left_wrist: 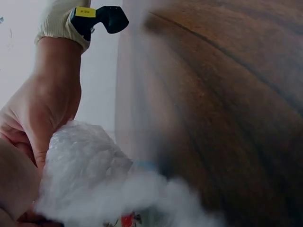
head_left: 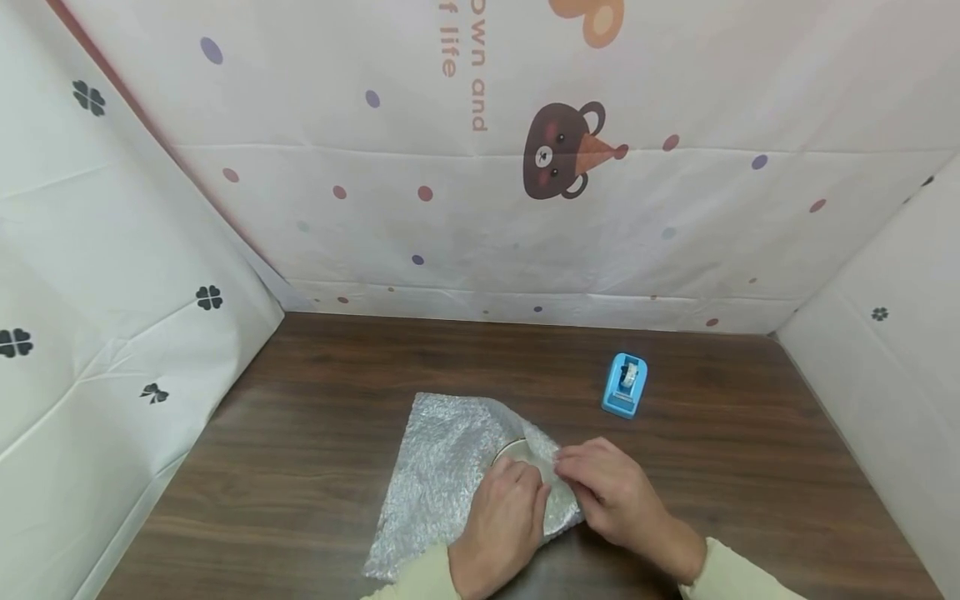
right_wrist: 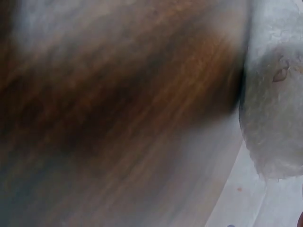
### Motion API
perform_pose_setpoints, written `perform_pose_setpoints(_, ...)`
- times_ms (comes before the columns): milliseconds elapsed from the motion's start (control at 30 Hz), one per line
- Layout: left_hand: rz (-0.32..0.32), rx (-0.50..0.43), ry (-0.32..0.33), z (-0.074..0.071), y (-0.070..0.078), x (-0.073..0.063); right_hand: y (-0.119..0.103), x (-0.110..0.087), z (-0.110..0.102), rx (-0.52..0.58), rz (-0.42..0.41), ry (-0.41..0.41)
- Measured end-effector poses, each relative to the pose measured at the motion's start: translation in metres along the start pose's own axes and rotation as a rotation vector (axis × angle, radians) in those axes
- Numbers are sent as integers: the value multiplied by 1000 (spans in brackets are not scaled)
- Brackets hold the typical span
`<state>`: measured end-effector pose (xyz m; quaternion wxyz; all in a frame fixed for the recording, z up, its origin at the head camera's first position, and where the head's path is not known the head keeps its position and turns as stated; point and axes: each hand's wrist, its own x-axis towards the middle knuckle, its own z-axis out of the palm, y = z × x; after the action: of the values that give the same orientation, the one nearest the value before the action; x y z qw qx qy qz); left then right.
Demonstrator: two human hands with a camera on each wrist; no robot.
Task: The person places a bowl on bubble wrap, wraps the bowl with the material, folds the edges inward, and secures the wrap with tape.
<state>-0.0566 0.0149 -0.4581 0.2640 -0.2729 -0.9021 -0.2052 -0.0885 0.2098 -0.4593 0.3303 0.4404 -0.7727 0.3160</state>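
A sheet of clear bubble wrap [head_left: 438, 462] lies on the table with its right part folded up around a round, pale bowl [head_left: 516, 451] with a thin dark rim. Over the near side of the bowl, my left hand [head_left: 504, 510] grips it with curled fingers. My right hand [head_left: 613, 493] pinches the raised edge of the wrap at the bowl's right side. In the left wrist view, the right thumb lies along the crumpled wrap [left_wrist: 85, 153], and a red printed spot shows below. Through the wrap [right_wrist: 272, 120] in the right wrist view, a dark pattern is visible.
A blue tape dispenser [head_left: 624, 385] with a roll in it stands beyond the right hand on the dark wooden table [head_left: 315, 467]. White printed sheets [head_left: 360, 225] hang at the back and on both sides.
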Motion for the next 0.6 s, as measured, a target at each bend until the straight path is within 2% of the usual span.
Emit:
perform_pose_setpoints(167,-60,-137,4,3,-1,-2,0,-2,1,28,-26,-26)
perform_pose_setpoints(333,-38,-232,44,7,-4,-3,3,-3,2,63,-56,-30)
perform_pose_setpoints(467,-36,-261,59,9,-6,-2,5,-5,2,80,-68,-17)
perform_pose_setpoints(533,-40,-269,64,9,-6,-1,4,-5,-1,82,-24,-29)
perform_pose_setpoints(600,-43,-273,73,9,-6,0,1,-4,-8,58,89,-75)
